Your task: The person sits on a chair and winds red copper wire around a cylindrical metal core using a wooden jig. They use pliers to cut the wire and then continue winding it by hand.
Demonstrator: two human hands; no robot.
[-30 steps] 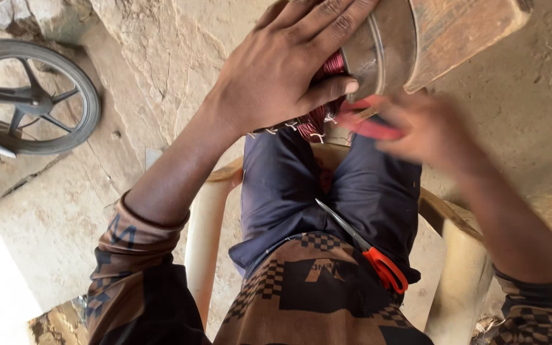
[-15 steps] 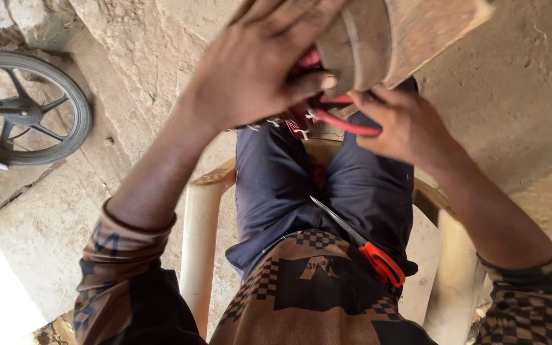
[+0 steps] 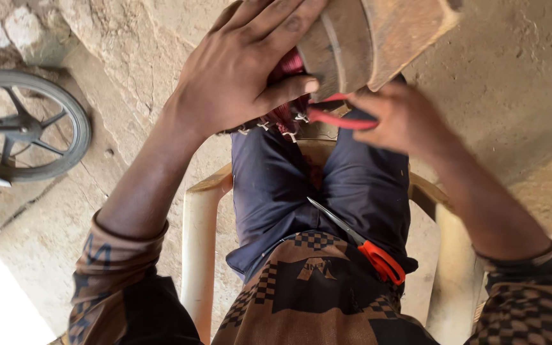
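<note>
My left hand [image 3: 241, 70] grips the side of a round metal motor part [image 3: 352, 41] with dark red copper windings [image 3: 287, 115] showing under its edge, held up above my knees. My right hand [image 3: 400, 118] is blurred just below that part and is closed on a tool with red handles [image 3: 333, 117], whose tip points in under the windings. A pair of red-handled scissors [image 3: 359, 243] lies loose on my lap, blades pointing up-left.
I sit on a pale plastic chair [image 3: 196, 255] over a rough concrete floor [image 3: 512, 76]. A black spoked wheel [image 3: 30, 124] lies at the left. Broken stones [image 3: 14, 29] sit at the top left.
My right hand has shifted slightly with the red-handled tool under the motor part. The left hand keeps its grip, and the scissors have stayed on my lap.
</note>
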